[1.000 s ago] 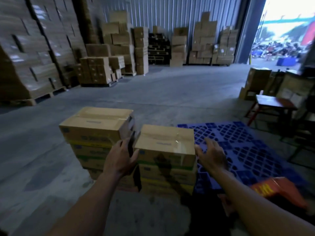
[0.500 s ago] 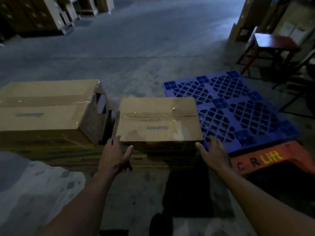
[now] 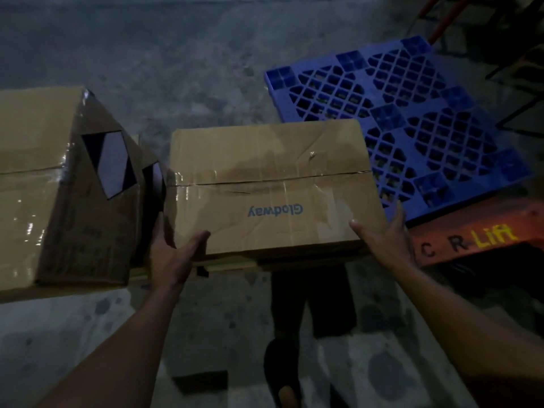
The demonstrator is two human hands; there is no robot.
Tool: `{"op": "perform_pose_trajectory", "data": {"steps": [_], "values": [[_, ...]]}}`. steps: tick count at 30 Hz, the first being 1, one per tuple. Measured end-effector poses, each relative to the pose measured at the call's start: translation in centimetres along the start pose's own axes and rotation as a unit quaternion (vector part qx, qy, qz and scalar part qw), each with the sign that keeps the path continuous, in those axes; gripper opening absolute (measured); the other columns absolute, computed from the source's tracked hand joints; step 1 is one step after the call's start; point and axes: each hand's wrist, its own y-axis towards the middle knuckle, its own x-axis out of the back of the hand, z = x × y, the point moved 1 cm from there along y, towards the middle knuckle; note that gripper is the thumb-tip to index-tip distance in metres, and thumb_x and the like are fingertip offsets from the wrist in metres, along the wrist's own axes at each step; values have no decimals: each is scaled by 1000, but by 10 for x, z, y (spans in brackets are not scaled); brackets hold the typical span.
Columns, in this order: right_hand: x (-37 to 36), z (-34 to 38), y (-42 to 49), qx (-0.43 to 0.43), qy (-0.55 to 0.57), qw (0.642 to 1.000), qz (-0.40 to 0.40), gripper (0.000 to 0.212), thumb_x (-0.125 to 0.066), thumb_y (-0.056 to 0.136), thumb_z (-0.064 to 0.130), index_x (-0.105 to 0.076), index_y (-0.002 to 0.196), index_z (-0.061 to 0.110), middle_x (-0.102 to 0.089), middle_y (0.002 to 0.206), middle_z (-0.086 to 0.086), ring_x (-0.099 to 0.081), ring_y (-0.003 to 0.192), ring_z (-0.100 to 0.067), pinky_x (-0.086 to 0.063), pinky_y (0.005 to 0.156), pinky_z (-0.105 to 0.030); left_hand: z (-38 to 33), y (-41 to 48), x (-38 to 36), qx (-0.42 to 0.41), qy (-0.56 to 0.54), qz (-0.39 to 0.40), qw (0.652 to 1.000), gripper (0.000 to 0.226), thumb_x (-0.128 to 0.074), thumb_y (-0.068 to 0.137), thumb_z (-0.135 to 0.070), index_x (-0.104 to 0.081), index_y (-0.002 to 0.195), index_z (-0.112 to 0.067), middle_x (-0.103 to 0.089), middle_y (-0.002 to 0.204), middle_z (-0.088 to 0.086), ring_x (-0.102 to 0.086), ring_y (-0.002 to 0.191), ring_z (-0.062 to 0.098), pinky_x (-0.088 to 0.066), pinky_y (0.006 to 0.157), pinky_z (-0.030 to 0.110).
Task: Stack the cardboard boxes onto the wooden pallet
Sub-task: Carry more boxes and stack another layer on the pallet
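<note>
Just left of the pallet, my left hand and right hand clasp the box by its sides, thumbs on top. Farther left of the pallet stands a bigger box; a jack lies at the pallet's near edge.

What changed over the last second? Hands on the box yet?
Both hands closed in from reaching: the left hand now grips the box at its near left corner, thumb on top; the right hand holds its right side. The view tilted down. The blue pallet stays bare and the neighbouring box unmoved.
</note>
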Motion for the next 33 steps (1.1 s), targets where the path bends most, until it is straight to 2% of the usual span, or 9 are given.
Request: {"op": "perform_pose_trajectory", "data": {"steps": [4,6,10,13,17,23,26,29,33], "values": [[-1,-3,9,-5,62,997,45,108,-76,77,59,-10,158,32,-31,158,-11,-38,139,-37,-38,110,-57,9,7,-3,67,-119,-5,991,94,-89,66,-44,-43,146,-35,-57,136,-2,-58,120,22,-56,87,42],[0,-1,10,5,83,994,64,93,-76,80,53,-27,154,27,-45,147,-8,-48,129,-32,-45,104,-54,6,9,-5,124,-199,8,972,79,-88,70,-29,-50,138,-29,-64,125,6,-67,105,28,-59,67,46],[15,9,4,7,107,990,92,108,-76,57,71,-38,148,27,-50,141,-7,-54,123,-31,-48,100,-57,-3,5,8,127,-218,60,966,66,-86,73,-23,-56,132,-29,-66,121,7,-66,104,29,-57,84,57],[38,14,-3,20,125,987,102,125,-76,38,77,-39,147,30,-48,140,-7,-52,124,-32,-48,100,-59,-16,-14,19,99,-215,65,969,71,-86,73,-21,-57,138,-27,-65,124,7,-62,112,32,-55,90,47],[76,14,-19,38,102,989,98,107,-81,61,65,-32,151,36,-36,151,-9,-43,132,-35,-44,103,-60,-36,-68,30,48,-226,67,971,58,-84,77,-15,-60,126,-35,-67,116,-2,-62,109,26,-55,78,34],[143,-8,-55,119,96,980,127,88,-78,80,45,-31,153,34,-33,154,-10,-41,133,-35,-43,101,-49,-44,-198,45,6,-238,16,971,53,-81,80,-25,-54,107,-63,-58,119,-6,-57,107,30,-56,71,43],[175,-26,-80,157,93,970,160,86,-78,80,44,-32,153,34,-32,154,-9,-39,133,-36,-43,98,-47,-34,-277,48,5,-254,-45,966,64,-81,81,-26,-52,130,-55,-55,128,-2,-54,113,35,-55,73,43],[198,-42,-108,179,88,958,204,90,-81,75,48,-32,150,40,-33,151,-8,-42,130,-37,-43,104,-60,-16,-348,53,-4,-261,-92,961,70,-77,84,-25,-44,144,-40,-49,128,0,-50,112,34,-53,70,43],[209,-46,-152,247,60,925,282,85,-79,76,51,-35,148,38,-36,149,-7,-44,129,-36,-44,102,-58,10,-432,79,4,-264,-154,952,76,-80,80,-32,-43,147,-38,-49,139,3,-49,121,36,-50,94,60]]}}
